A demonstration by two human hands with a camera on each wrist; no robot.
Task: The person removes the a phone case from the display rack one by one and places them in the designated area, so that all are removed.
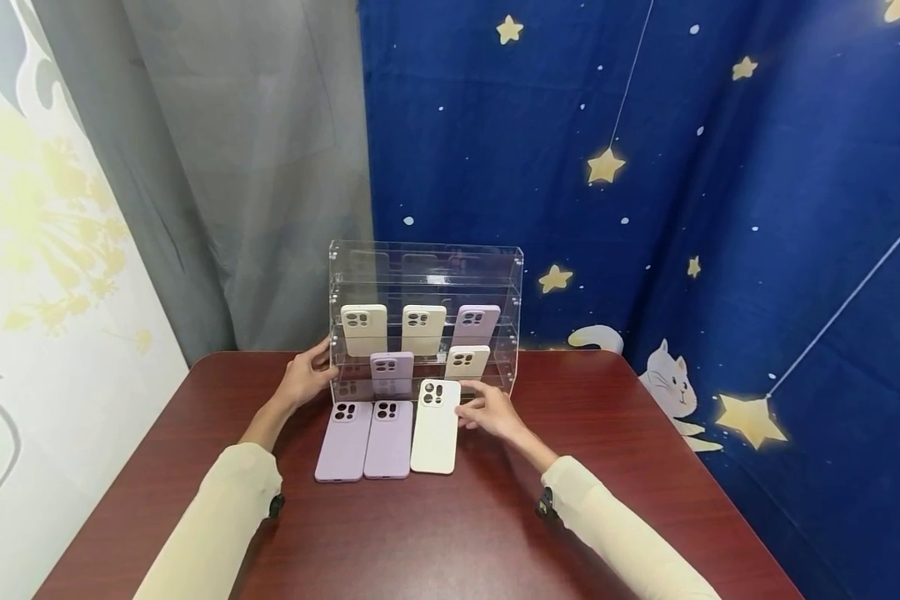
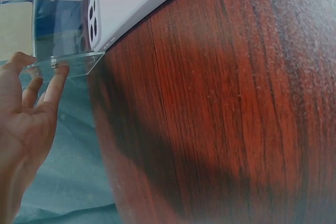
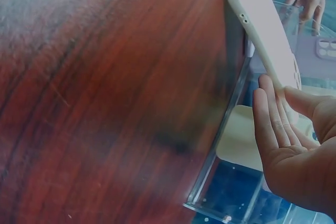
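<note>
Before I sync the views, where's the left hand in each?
Head: left hand left of centre, below mid-height, at the left side of the clear rack.
Left wrist: at the left edge, mostly lower half, fingers on the rack's edge.
Right wrist: top right, cut off by the frame.
Shared landmark: the clear rack.

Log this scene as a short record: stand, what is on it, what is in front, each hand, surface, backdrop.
Stand: clear tiered stand
Higher occupied row, left to right: left white case, middle white case, right purple case
Lower occupied row: lower purple case, lower white case
In front: two purple cases side by side
Right hand: pinches front white case
Left hand: touches stand's left side
Surface: reddish-brown table
Backdrop: gray curtain, blue star-patterned curtain
</note>
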